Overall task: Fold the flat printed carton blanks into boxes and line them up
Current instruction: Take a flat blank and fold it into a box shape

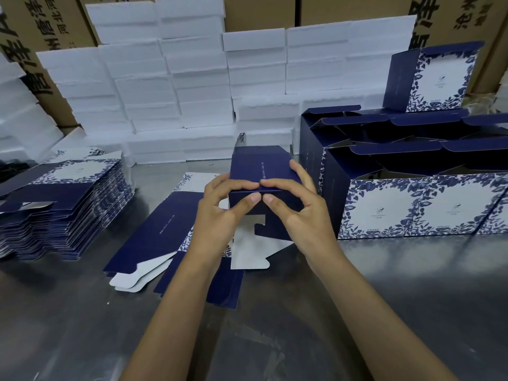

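Both hands, left hand (220,213) and right hand (294,210), grip a half-formed navy carton (261,169) above the worktop (384,284), thumbs on its near panel, white flaps hanging beneath; flat blanks (154,232) lie underneath, finished boxes (412,204) stand right.

Matt printed card carton (258,171); dull brushed metal table (412,284); rough white foam blocks (198,78); brown corrugated cardboard boxes (258,9) at top.

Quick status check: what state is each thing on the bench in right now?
Carton in hand: partly folded, bottom flaps still open.
Left hand: grips the carton.
Right hand: grips the carton.
Blank stack: flat, unfolded.
Loose blanks: flat on the table.
Finished boxes: erected, lined up, tops open.
Upper box: erected, sitting on the row.
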The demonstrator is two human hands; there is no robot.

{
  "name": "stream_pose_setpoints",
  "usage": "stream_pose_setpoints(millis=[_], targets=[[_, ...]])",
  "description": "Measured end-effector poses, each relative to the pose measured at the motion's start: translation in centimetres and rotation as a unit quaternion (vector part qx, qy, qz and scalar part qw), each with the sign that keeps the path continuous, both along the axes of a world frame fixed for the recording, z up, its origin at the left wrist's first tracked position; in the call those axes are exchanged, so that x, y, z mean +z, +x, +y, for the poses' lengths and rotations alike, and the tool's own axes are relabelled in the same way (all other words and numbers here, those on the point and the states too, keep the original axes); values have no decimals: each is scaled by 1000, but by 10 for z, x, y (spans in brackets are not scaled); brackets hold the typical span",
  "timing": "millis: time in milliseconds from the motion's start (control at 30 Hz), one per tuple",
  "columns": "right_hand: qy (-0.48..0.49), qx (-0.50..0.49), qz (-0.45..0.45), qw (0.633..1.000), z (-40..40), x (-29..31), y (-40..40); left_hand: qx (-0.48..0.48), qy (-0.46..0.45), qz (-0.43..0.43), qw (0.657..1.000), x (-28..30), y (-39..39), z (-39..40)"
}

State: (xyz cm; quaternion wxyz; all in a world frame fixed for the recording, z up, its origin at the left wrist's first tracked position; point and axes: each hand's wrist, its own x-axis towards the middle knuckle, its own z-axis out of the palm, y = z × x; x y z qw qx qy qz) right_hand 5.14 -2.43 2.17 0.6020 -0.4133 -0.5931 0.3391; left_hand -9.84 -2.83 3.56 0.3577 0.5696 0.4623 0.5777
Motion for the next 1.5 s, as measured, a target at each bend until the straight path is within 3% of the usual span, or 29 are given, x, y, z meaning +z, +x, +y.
stream_pose_setpoints(millis=[300, 433, 500, 600, 833, 967, 1033, 1167, 1267, 1367, 1500], targets=[[-19, 38, 9, 999, 0, 2, 7, 22, 4, 7, 1000, -1, -3, 1], [-117, 31, 143, 982, 4, 2, 7, 73, 15, -26, 997, -3, -12, 6], [-175, -3, 140, 975, 6, -4, 5, 99, 11, -59, 993, -3, -13, 8], [-273, 61, 150, 948, 5, -11, 0, 129, -25, -94, 987, -5, -12, 10], [-133, 111, 160, 972, 1, 10, 2, 126, -93, -112, 981, -3, -4, 9], [-80, 102, 114, 985, -1, 12, 6, 80, -195, 10, 977, -11, 13, 8], [-55, 67, 67, 994, -3, 12, 9, 10, -260, 5, 966, -13, 18, 4], [-1, -13, 4, 1000, -4, 16, 13, -152, -384, -50, 910, -8, 21, -2], [-4, -17, -38, 999, -2, 14, 15, -223, -427, 18, 876, -3, 22, -7], [-20, -7, -68, 997, 0, 9, 12, -144, -380, 133, 904, 3, 24, -10], [-24, 5, -54, 998, 2, 9, 16, 62, -172, 246, 952, 10, 17, -13]])
